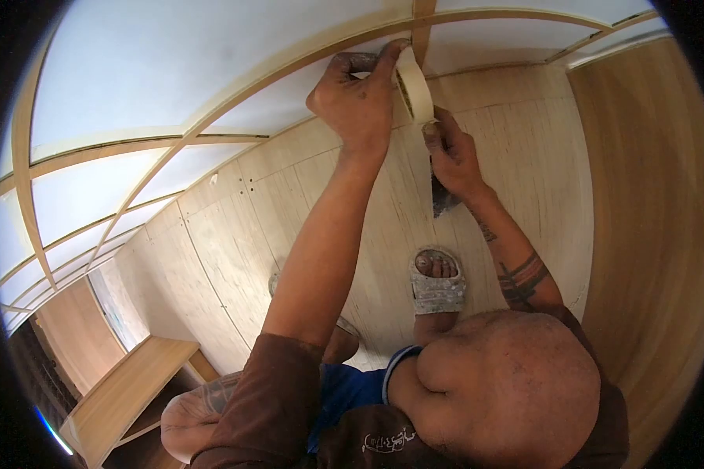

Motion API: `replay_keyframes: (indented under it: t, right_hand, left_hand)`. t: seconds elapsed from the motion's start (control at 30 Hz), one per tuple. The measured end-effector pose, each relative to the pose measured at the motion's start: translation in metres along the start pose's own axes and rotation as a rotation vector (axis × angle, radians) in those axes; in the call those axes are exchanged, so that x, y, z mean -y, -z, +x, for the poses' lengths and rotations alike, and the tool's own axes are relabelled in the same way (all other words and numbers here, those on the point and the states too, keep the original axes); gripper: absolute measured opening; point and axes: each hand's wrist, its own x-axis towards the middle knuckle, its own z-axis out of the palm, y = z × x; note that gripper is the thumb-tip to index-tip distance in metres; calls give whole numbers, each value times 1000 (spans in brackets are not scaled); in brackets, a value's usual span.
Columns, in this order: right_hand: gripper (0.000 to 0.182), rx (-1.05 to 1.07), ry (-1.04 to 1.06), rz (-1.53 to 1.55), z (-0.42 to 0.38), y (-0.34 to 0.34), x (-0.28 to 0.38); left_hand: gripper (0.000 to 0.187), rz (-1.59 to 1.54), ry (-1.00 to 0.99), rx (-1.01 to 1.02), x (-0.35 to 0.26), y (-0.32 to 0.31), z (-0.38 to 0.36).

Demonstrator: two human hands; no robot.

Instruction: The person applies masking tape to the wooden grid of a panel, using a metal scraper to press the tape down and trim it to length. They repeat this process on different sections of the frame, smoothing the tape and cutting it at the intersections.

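Observation:
A pale strip of tape point(416, 87) curves between my two hands, close to a wooden strip of the white-panelled frame. My left hand point(360, 94) pinches its upper end between thumb and finger at the frame. Lower and to the right, my right hand point(452, 152) has thumb and finger closed on the other end. A dark flat blade, like a putty knife point(444, 199), hangs below the right palm, its handle hidden by the hand.
The wooden frame with white panels point(188, 139) runs along the left and top. A brown wood panel point(645, 195) stands at right. My sandalled foot point(438, 289) rests on pale boards point(383, 203). A wooden shelf unit point(133, 383) is at lower left.

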Motion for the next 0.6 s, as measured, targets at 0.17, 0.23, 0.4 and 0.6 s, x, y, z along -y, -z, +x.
replay_keyframes:
  t: [0.17, 0.23, 0.4, 0.6]
  right_hand:
    - [33, -68, 74, -54, 0, -9, 6]
    - [31, -93, 43, -8, -2, -10, 17]
    - [32, -170, 106, -1, 2, -9, 29]
    - [39, -179, 71, -59, 10, -6, 34]
  left_hand:
    - [33, -5, -30, -14, 5, -1, 1]
    - [33, -17, -41, -18, 5, -2, 1]
    - [35, -18, -2, -15, 7, -2, 0]
    - [36, -1, -44, -12, 10, -3, 1]
